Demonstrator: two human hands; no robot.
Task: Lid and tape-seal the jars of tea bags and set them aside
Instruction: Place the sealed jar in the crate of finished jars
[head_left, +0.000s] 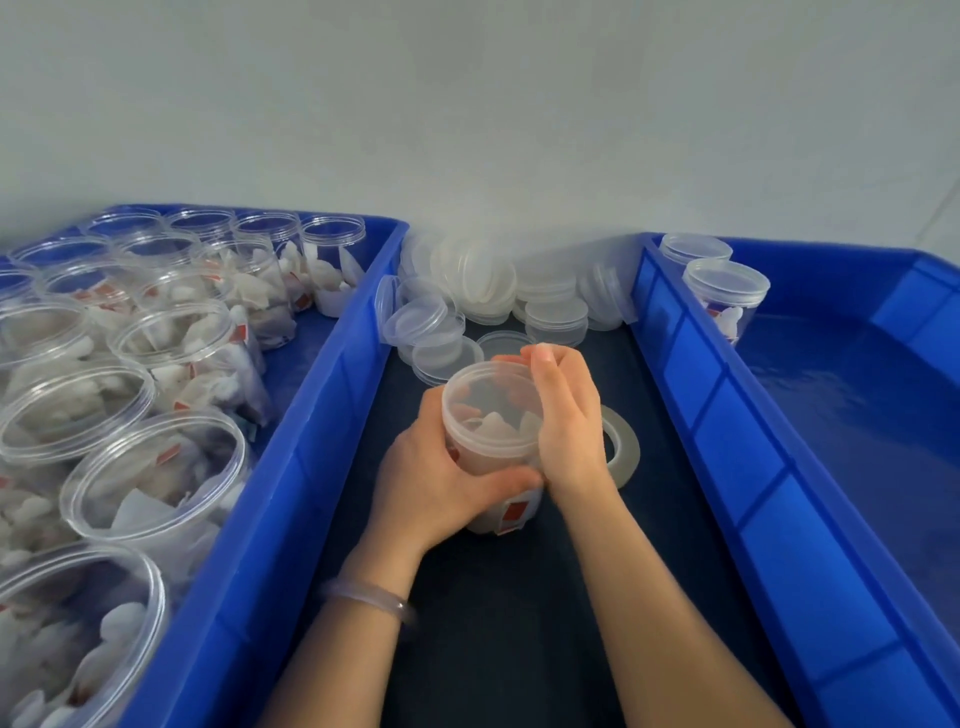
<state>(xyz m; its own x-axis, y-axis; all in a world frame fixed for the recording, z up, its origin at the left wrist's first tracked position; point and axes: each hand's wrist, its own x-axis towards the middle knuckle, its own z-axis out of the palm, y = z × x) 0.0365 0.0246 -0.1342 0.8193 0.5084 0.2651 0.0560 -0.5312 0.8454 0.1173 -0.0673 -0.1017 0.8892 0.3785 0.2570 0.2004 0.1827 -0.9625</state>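
A clear plastic jar of tea bags (506, 512) stands on the dark table between two blue bins. A translucent lid (488, 410) sits on its mouth. My left hand (441, 480) wraps the jar's body from the left. The lid's right side is under my right hand (566, 415), fingers curled around the rim. A roll of clear tape (621, 447) lies flat on the table just right of the jar, partly hidden by my right hand.
The left blue bin (291, 467) holds several open jars of tea bags (156, 467). The right blue bin (727, 441) has two lidded jars (724, 296) at its far corner. A pile of loose lids (488, 296) lies against the wall behind the jar.
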